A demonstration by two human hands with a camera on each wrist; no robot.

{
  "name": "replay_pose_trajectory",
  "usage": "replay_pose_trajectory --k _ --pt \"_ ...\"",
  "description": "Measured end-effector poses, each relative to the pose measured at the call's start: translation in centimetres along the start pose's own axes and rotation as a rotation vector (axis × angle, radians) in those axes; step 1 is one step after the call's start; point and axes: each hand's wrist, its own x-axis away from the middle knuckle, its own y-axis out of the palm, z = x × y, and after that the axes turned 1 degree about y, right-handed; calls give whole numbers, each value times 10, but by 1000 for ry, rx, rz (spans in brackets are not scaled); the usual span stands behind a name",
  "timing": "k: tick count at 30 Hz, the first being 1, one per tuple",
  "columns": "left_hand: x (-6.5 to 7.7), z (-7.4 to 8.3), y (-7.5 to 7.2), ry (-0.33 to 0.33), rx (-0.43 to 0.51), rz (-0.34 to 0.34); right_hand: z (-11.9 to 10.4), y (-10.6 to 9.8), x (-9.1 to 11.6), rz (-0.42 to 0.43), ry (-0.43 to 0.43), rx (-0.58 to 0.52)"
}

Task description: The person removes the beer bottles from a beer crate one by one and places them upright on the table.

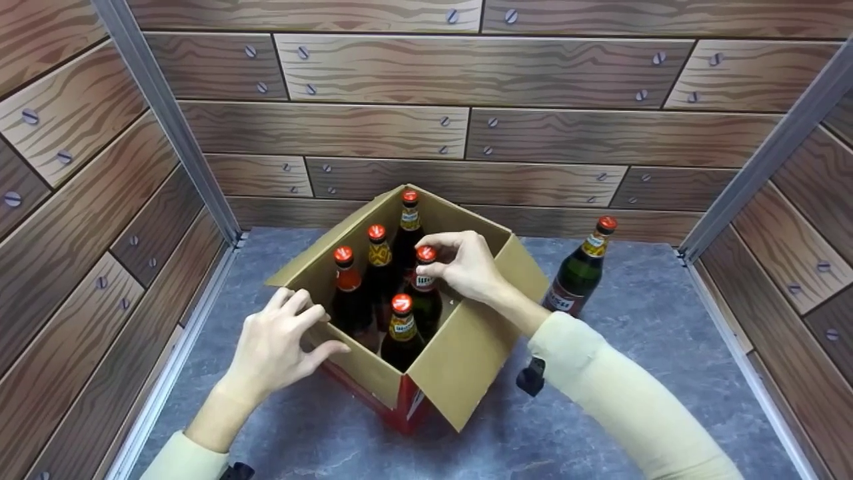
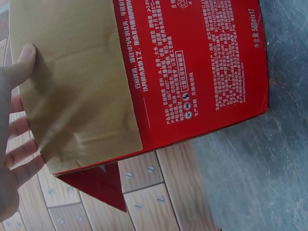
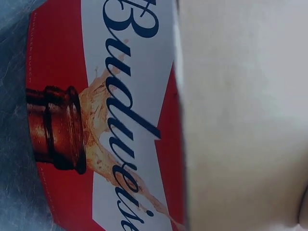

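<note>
An open cardboard box (image 1: 460,360), red outside and brown inside, stands turned at an angle. Several beer bottles (image 1: 402,327) with red caps stand in it. My right hand (image 1: 466,267) reaches over the box's right side, thumb and index finger pinching a beer bottle (image 1: 426,283) at its neck just under the cap. At the near left edge, my left hand (image 1: 276,343) grips the box wall. In the left wrist view the left thumb (image 2: 27,57) lies on the brown folded-down flap (image 2: 82,96), with the other fingers behind the edge.
Another green beer bottle (image 1: 580,273) with a red cap stands on the grey table (image 1: 620,387), right of the box. A side flap (image 1: 476,367) sticks out toward the right forearm. Wood-patterned walls (image 1: 466,73) with metal corner posts enclose the table.
</note>
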Motion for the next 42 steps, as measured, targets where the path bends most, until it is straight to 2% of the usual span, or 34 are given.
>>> replay_pose_trajectory --k 4,11,18,25,30,42 --pt "0 -1 1 -3 0 5 -2 -2 -3 38 -14 -17" --pt "-1 0 2 -5 5 -1 -10 -13 -2 74 -37 34" --pt "-1 -1 3 -14 13 -1 -33 -33 -5 111 -44 109" --pt "0 0 4 -21 11 -13 -57 -54 -6 130 -38 82" --pt "1 0 3 -24 11 -5 -72 -67 -7 157 -61 141" --pt "0 -1 2 -21 0 -7 -102 -94 -7 201 -73 115"
